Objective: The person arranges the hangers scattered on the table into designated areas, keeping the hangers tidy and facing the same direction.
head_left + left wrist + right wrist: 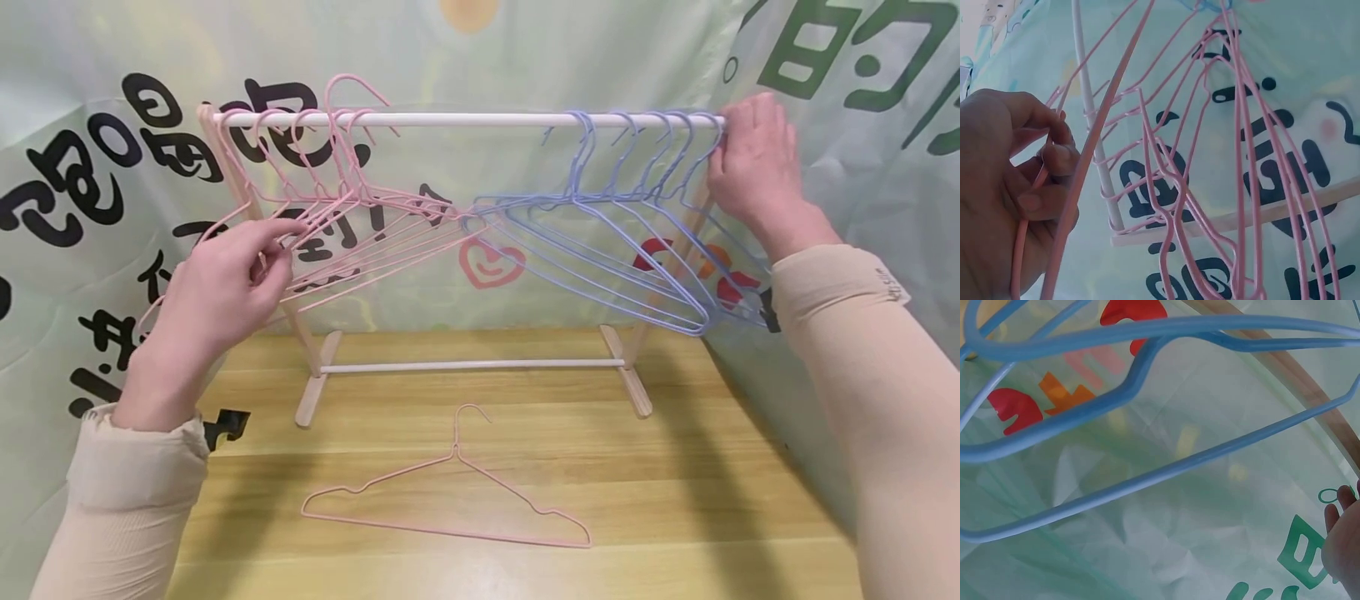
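My left hand (217, 292) pinches a pink wire hanger (1060, 250) by its shoulder, thumb and fingers curled round the wire. This hanger's hook rises over the white rod (465, 120) of a small rack, higher than the other hooks. Beside it, several pink hangers (294, 154) hang at the rod's left end. My right hand (757, 162) grips the rack's upper right corner, covering the rod's end. Several blue hangers (617, 167) hang just left of that hand. One more pink hanger (420, 532) lies flat on the table, in front of the rack.
The rack stands on wooden feet (628, 375) joined by a lower white bar (465, 365), on a wood-grain table (675, 517). Printed cloth (480, 67) hangs behind and at both sides. The pink and blue hangers' ends overlap near the middle.
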Demonstrator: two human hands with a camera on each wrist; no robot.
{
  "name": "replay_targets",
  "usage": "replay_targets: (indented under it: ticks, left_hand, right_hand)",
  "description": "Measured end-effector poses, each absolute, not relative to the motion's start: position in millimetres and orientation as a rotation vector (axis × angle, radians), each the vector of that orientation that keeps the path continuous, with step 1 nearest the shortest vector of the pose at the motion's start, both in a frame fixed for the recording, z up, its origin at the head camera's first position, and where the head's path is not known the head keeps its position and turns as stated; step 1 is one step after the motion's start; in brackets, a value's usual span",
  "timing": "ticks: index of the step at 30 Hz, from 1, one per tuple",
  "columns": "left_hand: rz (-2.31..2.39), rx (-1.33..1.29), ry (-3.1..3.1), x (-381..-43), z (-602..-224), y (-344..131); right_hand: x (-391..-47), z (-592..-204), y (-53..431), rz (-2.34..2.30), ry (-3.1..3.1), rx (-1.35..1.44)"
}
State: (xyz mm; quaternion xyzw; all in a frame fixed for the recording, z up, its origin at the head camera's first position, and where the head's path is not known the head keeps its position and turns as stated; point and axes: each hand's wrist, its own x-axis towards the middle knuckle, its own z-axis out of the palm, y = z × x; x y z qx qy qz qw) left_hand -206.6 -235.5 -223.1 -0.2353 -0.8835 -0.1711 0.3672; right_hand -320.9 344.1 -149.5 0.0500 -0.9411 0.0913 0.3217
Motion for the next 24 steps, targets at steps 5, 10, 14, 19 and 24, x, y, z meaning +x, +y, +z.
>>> replay_targets:
  ticks: [5,10,14,19,24]
  left_hand:
    - [-0.402,-0.585,-2.343,-214.9,-220.5,-231.2]
    - [-0.391,-0.599,-2.398,-222.0,-225.0,-226.7]
    - [-0.387,-0.615,-2.429,-226.0,-228.9,-221.4]
    - [-0.394,-0.644,-2.376,-226.8,-231.3,-217.2]
    - [-0.41,-0.614,-2.369,-225.3,-226.5,-215.4]
  right_hand:
    - [-320.8,-150.3,344.3,0.245,-2.466,0.13]
    - [-321.5,-150.7,344.5,0.248,-2.456,0.14]
    - [-321.9,-150.4,344.2,0.251,-2.458,0.133]
    - [-322.8,-149.9,343.2,0.248,-2.466,0.137]
    - [-323.3,-149.7,342.7,0.24,-2.458,0.137]
